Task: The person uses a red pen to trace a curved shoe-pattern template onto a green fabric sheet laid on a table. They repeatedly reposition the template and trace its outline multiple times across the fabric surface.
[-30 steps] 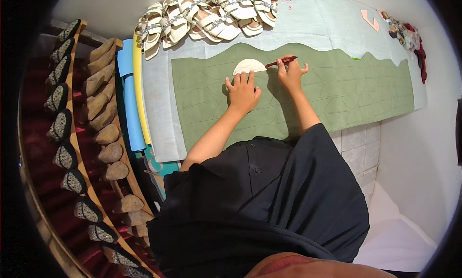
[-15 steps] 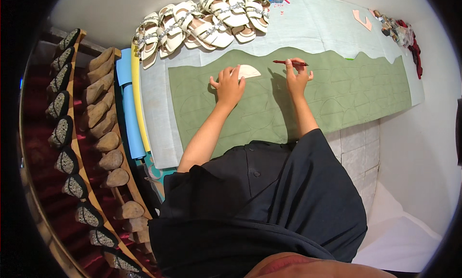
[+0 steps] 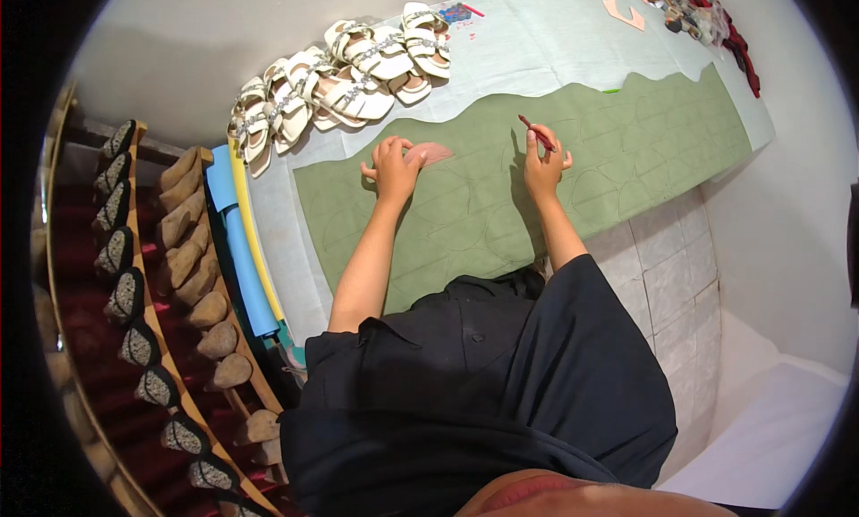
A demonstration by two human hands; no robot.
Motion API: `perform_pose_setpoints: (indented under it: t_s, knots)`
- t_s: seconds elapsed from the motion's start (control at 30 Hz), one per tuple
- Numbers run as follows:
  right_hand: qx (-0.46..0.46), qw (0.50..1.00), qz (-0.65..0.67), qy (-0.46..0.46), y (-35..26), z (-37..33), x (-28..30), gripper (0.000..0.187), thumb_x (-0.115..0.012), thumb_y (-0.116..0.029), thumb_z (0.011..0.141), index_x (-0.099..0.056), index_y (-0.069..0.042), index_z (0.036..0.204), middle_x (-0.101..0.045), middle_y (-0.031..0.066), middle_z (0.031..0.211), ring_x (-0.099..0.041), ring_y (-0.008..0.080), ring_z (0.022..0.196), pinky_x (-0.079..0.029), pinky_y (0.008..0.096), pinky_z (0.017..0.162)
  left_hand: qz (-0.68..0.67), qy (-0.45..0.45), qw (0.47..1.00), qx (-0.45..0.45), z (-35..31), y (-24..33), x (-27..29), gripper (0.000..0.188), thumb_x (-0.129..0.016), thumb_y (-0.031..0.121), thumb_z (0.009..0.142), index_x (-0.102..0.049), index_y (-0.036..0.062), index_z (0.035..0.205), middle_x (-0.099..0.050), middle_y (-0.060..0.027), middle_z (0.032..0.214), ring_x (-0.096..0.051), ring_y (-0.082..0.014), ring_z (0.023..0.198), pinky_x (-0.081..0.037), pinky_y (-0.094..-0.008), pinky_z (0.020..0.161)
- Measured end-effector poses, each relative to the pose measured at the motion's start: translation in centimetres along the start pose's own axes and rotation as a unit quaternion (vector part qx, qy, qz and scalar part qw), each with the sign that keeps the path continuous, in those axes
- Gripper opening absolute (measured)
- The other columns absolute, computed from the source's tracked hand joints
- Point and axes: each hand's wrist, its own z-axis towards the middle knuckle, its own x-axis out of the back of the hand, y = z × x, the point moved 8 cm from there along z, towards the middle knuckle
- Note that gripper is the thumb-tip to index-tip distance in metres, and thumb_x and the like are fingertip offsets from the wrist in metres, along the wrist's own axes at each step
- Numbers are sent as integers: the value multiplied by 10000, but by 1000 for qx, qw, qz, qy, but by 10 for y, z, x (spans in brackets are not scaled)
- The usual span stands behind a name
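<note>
A green sheet of material (image 3: 474, 213) with a wavy far edge lies across the table, covered in drawn curved outlines. My left hand (image 3: 392, 170) is over its left part, its thumb and fingers gripping one end of a small pinkish half-oval template (image 3: 434, 153). That template looks slightly tilted; whether it touches the sheet I cannot tell. To the right, my right hand (image 3: 542, 170) holds a dark red pen (image 3: 526, 123) between thumb and fingers. The pen slants, and its shadow and the hand's fall on the green sheet.
Several white strappy sandals (image 3: 353, 92) crowd the table's far left. A pale cut-out piece (image 3: 624, 16) and a heap of small items (image 3: 702, 25) lie far right. Blue rolls (image 3: 243, 248) stand at the table's left side, beside racks of wooden shoe lasts (image 3: 208, 309) and dark patterned shoe uppers (image 3: 125, 293).
The template showed a white face before and shows a pinkish one now, still in my left hand. The pen has turned from nearly level to slanting. The whole view has shifted and rotated.
</note>
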Motion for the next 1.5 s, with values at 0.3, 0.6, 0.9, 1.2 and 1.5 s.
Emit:
perform_pose_setpoints:
  t_s: [0.3, 0.6, 0.9, 1.2, 1.5]
  knots:
    - [136, 988, 10, -76, -12, 18, -14, 186, -465, -204, 988, -603, -199, 1113, -653, -54, 1070, -577, 137, 1018, -121, 508, 1030, -104, 48, 984, -135, 5, 87, -19, 183, -720, 376, 799, -724, 195, 825, -542, 7, 1245, -381, -227, 1281, -125, -598, 1025]
    - [154, 977, 84, -119, 24, 119, -22, 188, -485, -249, 975, -512, -147, 1130, -644, -5, 1132, -568, 161, 1053, -146, 496, 1032, -64, 78, 992, -82, 67, 121, -62, 181, -717, 356, 788, -753, 189, 846, -542, -16, 1304, -392, -237, 1277, -146, -503, 1046]
    - [170, 959, 59, -221, -14, 42, -46, 227, -611, -186, 859, -519, -149, 1064, -593, -10, 982, -544, 207, 1033, -187, 554, 999, -48, 122, 989, 75, -8, 129, 0, 187, -722, 384, 782, -765, 223, 866, -503, -18, 1346, -344, -242, 1307, -118, -509, 1060]
    - [361, 907, 69, -203, -85, 53, -31, 300, -631, -16, 737, -616, -204, 969, -649, -38, 901, -564, 200, 1058, -212, 553, 968, -98, 161, 980, 67, -26, 112, 29, 272, -625, 464, 868, -725, 278, 1040, -497, -17, 1348, -352, -235, 1312, -154, -466, 1063]
    - [417, 885, -28, -203, -65, 48, -40, 400, -679, -36, 700, -651, -297, 1001, -644, -89, 862, -567, 202, 1083, -210, 541, 960, -141, 206, 960, 126, -39, 47, 36, 402, -513, 443, 934, -606, 233, 1263, -535, -45, 1319, -441, -223, 1273, -239, -447, 1059]
